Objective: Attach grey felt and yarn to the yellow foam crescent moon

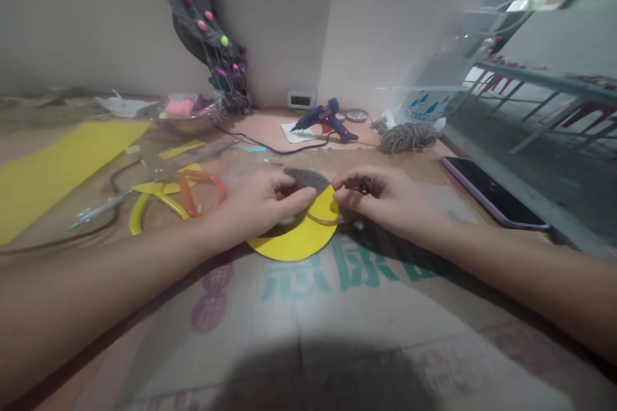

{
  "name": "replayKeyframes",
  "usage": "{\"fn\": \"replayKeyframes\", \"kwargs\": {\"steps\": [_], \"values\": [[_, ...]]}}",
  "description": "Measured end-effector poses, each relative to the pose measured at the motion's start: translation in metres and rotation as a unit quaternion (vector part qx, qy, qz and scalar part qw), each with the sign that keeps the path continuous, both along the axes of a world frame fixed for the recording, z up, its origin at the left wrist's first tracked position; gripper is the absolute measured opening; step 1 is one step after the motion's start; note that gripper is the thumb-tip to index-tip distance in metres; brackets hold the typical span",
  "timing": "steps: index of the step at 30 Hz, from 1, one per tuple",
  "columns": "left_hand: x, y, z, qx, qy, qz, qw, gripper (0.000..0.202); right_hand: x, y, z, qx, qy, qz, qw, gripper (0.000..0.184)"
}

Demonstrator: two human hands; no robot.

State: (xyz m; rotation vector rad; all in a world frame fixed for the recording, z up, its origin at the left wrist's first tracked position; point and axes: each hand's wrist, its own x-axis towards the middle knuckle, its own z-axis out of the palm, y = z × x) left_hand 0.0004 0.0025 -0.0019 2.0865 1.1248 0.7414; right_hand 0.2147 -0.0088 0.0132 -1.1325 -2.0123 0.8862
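A yellow card piece with a rounded edge is held just above the table, partly covered by my hands. Grey yarn lies in tight rows over its upper part, and a loose grey strand curves across the yellow. My left hand grips the card at the left, thumb by the wound yarn. At the card's right edge, my right hand pinches with thumb and forefinger, seemingly on the grey yarn; the exact grip is partly hidden. Orange-and-yellow-handled scissors lie left of my left hand.
A blue glue gun rests behind my hands, its cord running left. A grey yarn bundle and a phone are at right. Yellow sheet lies left; a dark crescent with pompoms stands against the wall.
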Motion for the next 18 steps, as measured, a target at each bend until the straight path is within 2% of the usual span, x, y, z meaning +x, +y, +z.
{"fn": "replayKeyframes", "kwargs": {"steps": [4, 8, 13, 15, 18], "values": [[0.001, -0.002, 0.001, 0.000, -0.015, -0.010, 1.000, 0.031, -0.001, -0.008, 0.002, 0.012, -0.022, 0.024, 0.999, 0.012], [0.002, -0.005, 0.002, -0.057, -0.084, -0.024, 0.995, 0.027, 0.000, -0.008, -0.003, 0.004, -0.026, 0.040, 0.999, 0.012], [0.001, -0.001, 0.000, -0.099, -0.100, -0.033, 0.990, 0.029, 0.003, -0.006, -0.008, 0.014, -0.017, 0.052, 0.998, 0.019], [0.000, 0.001, -0.001, -0.112, -0.101, -0.031, 0.988, 0.030, 0.007, -0.006, -0.007, 0.059, -0.019, 0.059, 0.996, 0.023], [-0.001, 0.003, -0.003, -0.113, -0.112, -0.021, 0.987, 0.029, 0.015, -0.004, -0.004, 0.186, -0.055, 0.056, 0.979, 0.033]]}}
